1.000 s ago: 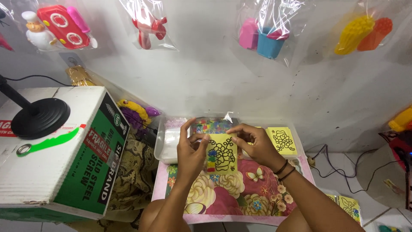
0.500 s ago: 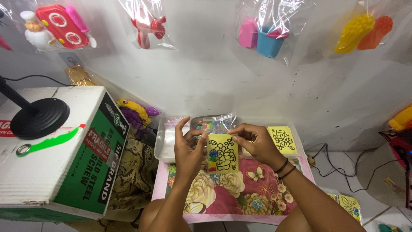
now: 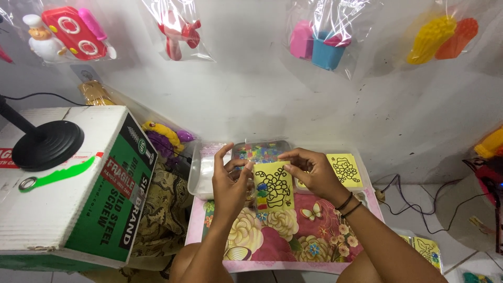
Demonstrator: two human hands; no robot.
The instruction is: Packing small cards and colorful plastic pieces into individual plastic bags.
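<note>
Both hands pinch 1 yellow card (image 3: 274, 187), left hand (image 3: 230, 183) steadying its edge, right hand (image 3: 309, 170) gripping its top, over the floral bench (image 3: 272, 241).

The left hand (image 3: 229, 181) covers the left edge of the yellow picture card (image 3: 273, 186), and its palm faces away, so its grip on the card cannot be made out. The right hand (image 3: 312, 173) hides the card's upper right corner and part of the clear tray (image 3: 201, 173) behind it. The tray's small coloured contents are too fine to tell apart. Another yellow card (image 3: 428, 250) at the lower right is partly hidden by the forearm. Both forearms run off the bottom edge.
</note>
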